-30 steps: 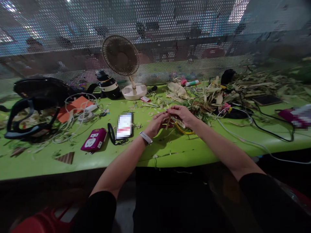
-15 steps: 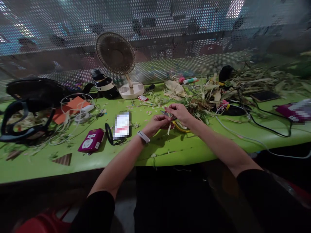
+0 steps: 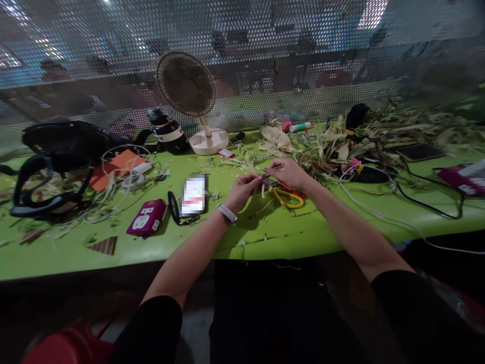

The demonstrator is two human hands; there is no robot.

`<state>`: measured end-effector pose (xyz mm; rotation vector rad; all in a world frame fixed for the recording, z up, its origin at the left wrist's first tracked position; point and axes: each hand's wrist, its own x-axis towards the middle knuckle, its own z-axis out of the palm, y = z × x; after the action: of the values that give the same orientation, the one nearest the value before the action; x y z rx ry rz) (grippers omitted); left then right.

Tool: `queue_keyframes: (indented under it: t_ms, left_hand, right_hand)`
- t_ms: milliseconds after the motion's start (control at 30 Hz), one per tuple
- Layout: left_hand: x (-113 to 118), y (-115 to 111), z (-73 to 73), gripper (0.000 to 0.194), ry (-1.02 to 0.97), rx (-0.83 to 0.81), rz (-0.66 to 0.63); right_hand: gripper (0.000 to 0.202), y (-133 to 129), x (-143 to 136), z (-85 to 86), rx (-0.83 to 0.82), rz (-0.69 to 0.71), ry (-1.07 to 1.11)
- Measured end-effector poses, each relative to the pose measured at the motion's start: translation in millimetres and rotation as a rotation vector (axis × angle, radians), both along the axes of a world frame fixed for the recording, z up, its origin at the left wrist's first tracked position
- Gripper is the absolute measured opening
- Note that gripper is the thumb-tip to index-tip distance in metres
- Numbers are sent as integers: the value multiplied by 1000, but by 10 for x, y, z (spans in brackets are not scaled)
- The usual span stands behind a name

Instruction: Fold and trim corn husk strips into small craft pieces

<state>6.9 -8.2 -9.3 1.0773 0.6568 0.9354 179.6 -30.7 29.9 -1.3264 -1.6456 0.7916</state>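
My left hand [image 3: 244, 191] is closed in a pinch, and a short pale strip of husk [image 3: 263, 191] hangs from its fingertips. Close beside it, my right hand [image 3: 287, 172] is also pinched, thumb and fingers meeting near the left fingertips. What the right fingers grip is too small to make out. Just below the right hand lie scissors with yellow and red handles [image 3: 290, 198]. The right hand partly covers them. Both hands are above the green tabletop [image 3: 242, 237].
Dried husks and leaves [image 3: 326, 149] are heaped at the right. A fan [image 3: 186, 85] and a black bottle [image 3: 169, 134] stand behind. Leftward lie a phone [image 3: 193, 196], a purple pack [image 3: 147, 218], cables and a black headset [image 3: 49, 187]. A perforated screen [image 3: 265, 65] closes off the back.
The right hand has lifted slightly away from the scissors, whose handles now show more. The hands stay close together, and the view has shifted slightly left.
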Motion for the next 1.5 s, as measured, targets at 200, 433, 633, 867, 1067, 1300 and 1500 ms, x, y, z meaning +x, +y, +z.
queue_keyframes:
  t_ms: [200,433,633,867,1067,1300,1500]
  left_hand:
    - [-19,-11,11,42,73,38,-170]
    - [11,-3,74,30,-1,-60,31]
    - [11,0,51,39,-10,-44,69]
    - [25,-33,69,41,-9,-1,57]
    - [56,1,73,33,-76,-11,149]
    - [48,79,61,18,-215,-26,279]
    - [79,36,-2,28,-210,23,239]
  right_hand:
    - [53,41,-29,-81,84,-70,-46]
    - [56,-13,11,-7,7,-231,184]
    - [62,-91,-91,-23,-120,-21,54]
    - [59,-8,-143,-173,58,-16,-73]
    - [59,6,-122,-171,77,-53,-69]
    - [56,10,-107,-189,-314,-74,246]
    - [37,-62,-295,-198,-348,147,445]
